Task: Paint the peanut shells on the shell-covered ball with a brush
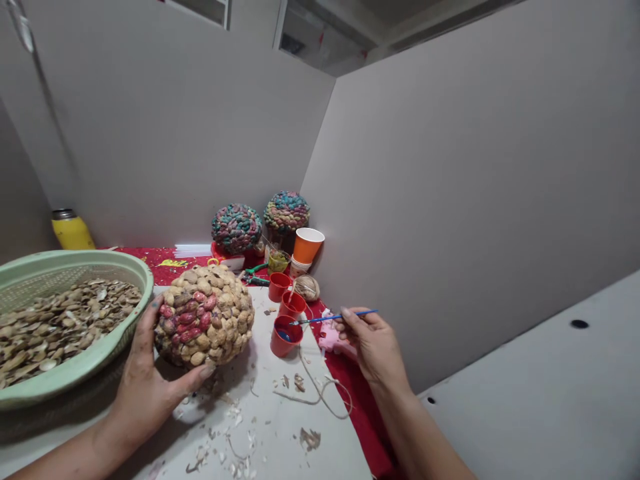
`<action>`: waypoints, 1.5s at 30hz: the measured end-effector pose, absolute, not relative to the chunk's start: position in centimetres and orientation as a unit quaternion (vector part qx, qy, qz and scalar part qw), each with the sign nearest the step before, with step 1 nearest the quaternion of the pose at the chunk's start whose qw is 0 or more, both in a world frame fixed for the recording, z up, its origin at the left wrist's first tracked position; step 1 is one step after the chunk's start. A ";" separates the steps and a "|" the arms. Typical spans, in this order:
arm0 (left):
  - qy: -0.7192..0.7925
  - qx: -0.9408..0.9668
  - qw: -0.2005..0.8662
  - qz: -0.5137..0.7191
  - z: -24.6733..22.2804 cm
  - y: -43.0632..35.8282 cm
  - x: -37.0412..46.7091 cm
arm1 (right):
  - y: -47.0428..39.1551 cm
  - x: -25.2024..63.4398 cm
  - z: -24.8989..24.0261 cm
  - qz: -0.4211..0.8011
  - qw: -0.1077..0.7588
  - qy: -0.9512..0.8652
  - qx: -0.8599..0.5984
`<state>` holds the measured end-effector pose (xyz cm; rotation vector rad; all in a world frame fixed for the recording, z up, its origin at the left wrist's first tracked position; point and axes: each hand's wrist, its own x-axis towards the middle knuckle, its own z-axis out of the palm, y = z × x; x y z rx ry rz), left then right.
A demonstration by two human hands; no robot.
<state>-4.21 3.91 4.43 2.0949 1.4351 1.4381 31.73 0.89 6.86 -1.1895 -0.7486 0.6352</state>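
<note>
My left hand (150,380) grips a ball covered in peanut shells (225,320), thumb below and fingers round its left side. Most of its shells are plain tan; a patch on the left is painted pinkish red with some dark purple. Between the fingertips of my right hand (373,340) is a thin blue paintbrush (325,319). The brush tip hangs at the rim of the nearest red cup (286,341), which has dark blue paint inside. Directly behind it stand a second red cup (292,304) and a third red cup (279,287).
A green basket (145,280) of shells stands at left, a yellow bottle (73,230) behind it. Two painted shell balls, one the teal ball (237,228), sit at the back near an orange cup (307,245). Twine (307,288), a pink glue gun (333,335) and shell scraps lie around.
</note>
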 end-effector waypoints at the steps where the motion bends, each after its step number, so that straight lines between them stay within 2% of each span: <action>1: 0.488 0.714 0.112 0.489 4.4 3.9 -4.2 | 0.9 31.6 7.3 0.290 0.725 -0.338 -0.526; 10: 0.474 0.718 0.134 0.492 4.2 3.8 -4.2 | 0.3 25.5 12.5 0.267 0.778 -0.406 -0.398; 13: 0.473 0.715 0.142 0.495 4.1 3.7 -4.2 | 0.2 23.0 13.2 0.258 0.771 -0.456 -0.362; 22: 0.476 0.711 0.152 0.495 3.9 3.7 -4.1 | 1.0 20.9 11.7 0.234 0.748 -0.510 -0.354; 36: 0.474 0.713 0.143 0.496 3.6 3.8 -4.2 | 0.4 21.2 11.3 0.116 0.748 -0.551 -0.351; 45: 0.469 0.715 0.140 0.499 3.7 3.8 -4.2 | 0.2 21.3 10.6 0.034 0.723 -0.637 -0.266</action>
